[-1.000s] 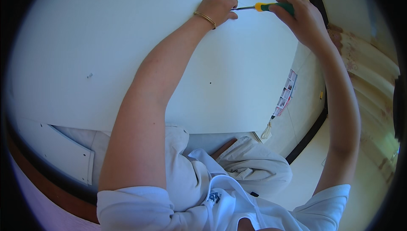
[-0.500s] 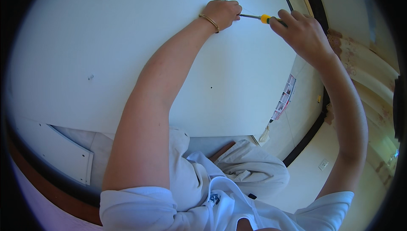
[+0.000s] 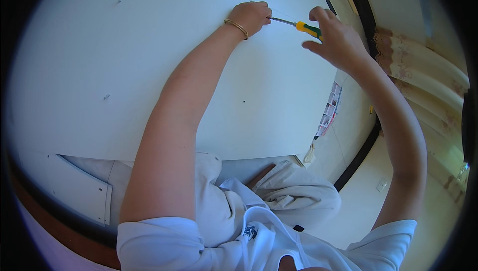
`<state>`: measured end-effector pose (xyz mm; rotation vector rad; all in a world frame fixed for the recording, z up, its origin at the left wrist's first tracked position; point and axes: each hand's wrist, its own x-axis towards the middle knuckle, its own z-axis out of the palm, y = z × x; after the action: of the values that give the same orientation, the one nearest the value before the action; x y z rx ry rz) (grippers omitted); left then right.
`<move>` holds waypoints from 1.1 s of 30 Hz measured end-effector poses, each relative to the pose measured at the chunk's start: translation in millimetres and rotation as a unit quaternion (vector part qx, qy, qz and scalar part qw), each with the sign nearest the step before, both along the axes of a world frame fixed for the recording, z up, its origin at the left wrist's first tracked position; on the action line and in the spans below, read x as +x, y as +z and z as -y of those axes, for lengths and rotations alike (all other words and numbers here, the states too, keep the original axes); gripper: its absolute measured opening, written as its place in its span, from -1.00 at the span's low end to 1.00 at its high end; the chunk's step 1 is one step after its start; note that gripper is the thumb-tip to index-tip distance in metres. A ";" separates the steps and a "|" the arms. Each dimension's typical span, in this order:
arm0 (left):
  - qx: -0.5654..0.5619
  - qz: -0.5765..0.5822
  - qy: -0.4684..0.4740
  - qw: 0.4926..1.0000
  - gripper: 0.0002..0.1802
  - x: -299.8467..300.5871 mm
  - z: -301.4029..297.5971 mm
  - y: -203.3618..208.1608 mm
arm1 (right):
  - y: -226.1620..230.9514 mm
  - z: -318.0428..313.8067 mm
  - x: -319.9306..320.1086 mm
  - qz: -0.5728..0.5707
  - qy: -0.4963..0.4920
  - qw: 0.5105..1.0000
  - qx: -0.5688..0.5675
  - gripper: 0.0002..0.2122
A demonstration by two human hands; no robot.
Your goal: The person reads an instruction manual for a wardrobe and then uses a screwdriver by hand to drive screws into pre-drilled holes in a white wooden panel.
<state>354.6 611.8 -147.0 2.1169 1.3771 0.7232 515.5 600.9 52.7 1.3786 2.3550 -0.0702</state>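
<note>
My left hand (image 3: 251, 17), with a gold bangle at its wrist, is closed near the far edge of a large white panel (image 3: 279, 87). Its fingertips pinch together at the tip of a screwdriver (image 3: 307, 29), and whatever they hold there is hidden. The screwdriver has a metal shaft and a yellow and green handle, and it lies nearly level, slanting down to the right. Around the handle's end my right hand (image 3: 340, 38) is open, thumb and fingers spread away from the grip. The handle's end disappears at the palm.
Small clear pegs (image 3: 106, 96) stick up from the panel's left part, and a small dark hole (image 3: 244, 102) shows nearer me. Another white board (image 3: 82, 186) lies at lower left. A printed sheet (image 3: 328, 109) rests on the floor at right, near a patterned curtain (image 3: 413, 62).
My right hand has loosened its fingers from the screwdriver handle, baring more of it. Both hands and the screwdriver appear slightly further left, along with the whole view.
</note>
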 end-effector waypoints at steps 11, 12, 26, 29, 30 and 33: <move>0.003 0.051 0.020 0.998 -0.77 -6.3 3.3 -3.5 | 3.1 -11.4 -5.3 0.077 0.286 0.950 0.098 -0.90; 0.018 0.069 0.010 0.997 -0.73 -6.3 5.3 -1.5 | 3.6 -10.1 -8.6 0.047 0.149 0.987 0.046 -0.90; 0.047 -0.014 0.034 0.998 -0.56 -10.3 4.8 -14.0 | -1.7 -20.4 -3.5 0.108 0.354 0.927 0.051 -0.70; 0.091 -0.089 0.107 0.986 -0.49 -24.5 0.4 -1.2 | 13.8 -25.5 -10.7 0.153 0.493 0.849 0.113 -0.70; 0.086 -0.063 0.084 0.991 -0.47 -29.8 -1.3 3.7 | 17.2 -25.7 -14.7 0.137 0.515 0.839 0.112 -0.74; 0.025 -0.072 0.052 0.996 -0.42 -44.0 -2.1 11.6 | 20.0 -18.5 -27.3 0.111 0.497 0.854 0.105 -0.82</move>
<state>310.6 613.9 -135.4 2.1871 1.5700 0.6633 488.2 619.5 72.7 0.0730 2.6065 0.6152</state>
